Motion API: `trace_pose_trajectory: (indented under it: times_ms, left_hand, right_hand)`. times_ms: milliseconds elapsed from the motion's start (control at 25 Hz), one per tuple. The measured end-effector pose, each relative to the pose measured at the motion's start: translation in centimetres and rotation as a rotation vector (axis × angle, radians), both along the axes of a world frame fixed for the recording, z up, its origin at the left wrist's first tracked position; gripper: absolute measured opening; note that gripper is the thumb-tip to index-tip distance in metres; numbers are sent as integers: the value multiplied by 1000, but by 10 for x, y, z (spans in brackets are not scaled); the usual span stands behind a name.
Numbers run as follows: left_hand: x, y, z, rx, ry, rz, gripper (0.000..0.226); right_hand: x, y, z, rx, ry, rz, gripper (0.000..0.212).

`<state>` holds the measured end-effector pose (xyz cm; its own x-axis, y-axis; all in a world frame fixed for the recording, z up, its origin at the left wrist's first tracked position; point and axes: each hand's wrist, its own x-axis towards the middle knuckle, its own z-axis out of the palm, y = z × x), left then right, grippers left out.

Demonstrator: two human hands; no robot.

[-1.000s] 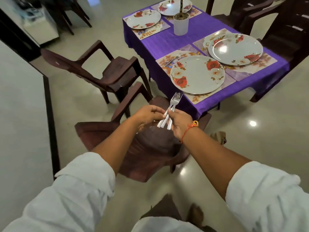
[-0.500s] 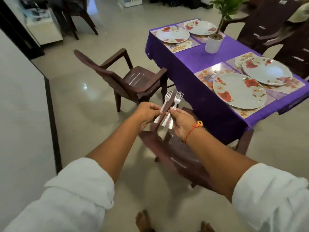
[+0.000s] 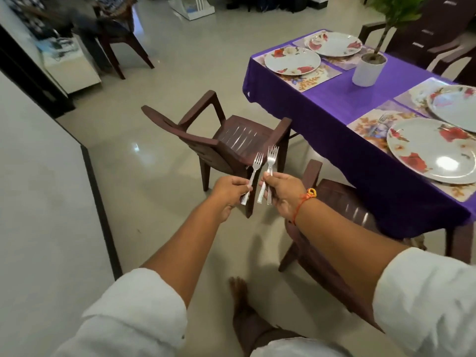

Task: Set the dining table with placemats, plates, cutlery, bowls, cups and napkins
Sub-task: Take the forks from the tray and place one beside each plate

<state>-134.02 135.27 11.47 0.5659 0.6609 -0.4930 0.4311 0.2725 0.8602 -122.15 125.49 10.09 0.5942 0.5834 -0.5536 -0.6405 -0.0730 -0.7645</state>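
My left hand (image 3: 229,190) pinches a single steel fork (image 3: 253,173), tines up. Close beside it my right hand (image 3: 282,193) grips two more forks (image 3: 270,166) held together, also upright. Both hands hang over the floor, left of the table with the purple cloth (image 3: 342,117). Floral plates sit on floral placemats there: the near plate (image 3: 432,150), a far-left plate (image 3: 292,60) and another behind it (image 3: 334,43). One fork (image 3: 380,121) lies on the near placemat (image 3: 365,124) left of the near plate.
Two brown plastic armchairs stand along the table's left side, one ahead of my hands (image 3: 224,140) and one under my right arm (image 3: 334,207). A white plant pot (image 3: 367,69) sits mid-table. A white wall (image 3: 38,189) runs along the left. My foot (image 3: 240,295) is on the tiled floor.
My left hand has drawn one fork away from the bundle, leaving two in my right hand. I have moved leftward along the table, so the table has shifted right in view.
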Motion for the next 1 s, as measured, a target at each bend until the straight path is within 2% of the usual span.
trace_pose_trajectory:
  times_ms: [240, 440, 680, 760, 1000]
  left_hand:
    - [17, 154, -13, -25, 88, 17, 14]
    - [45, 275, 1, -20, 45, 12, 12]
    - [82, 417, -1, 14, 44, -114, 13]
    - [94, 473, -5, 23, 35, -175, 20]
    - [119, 609, -24, -47, 115, -341, 19]
  right_hand:
    - [16, 148, -29, -40, 94, -64, 3]
    - [34, 269, -25, -24, 74, -75, 25]
    - [59, 401, -27, -2, 30, -208, 9]
    - [65, 448, -32, -24, 23, -277, 10]
    - [66, 561, -47, -103, 90, -492, 18]
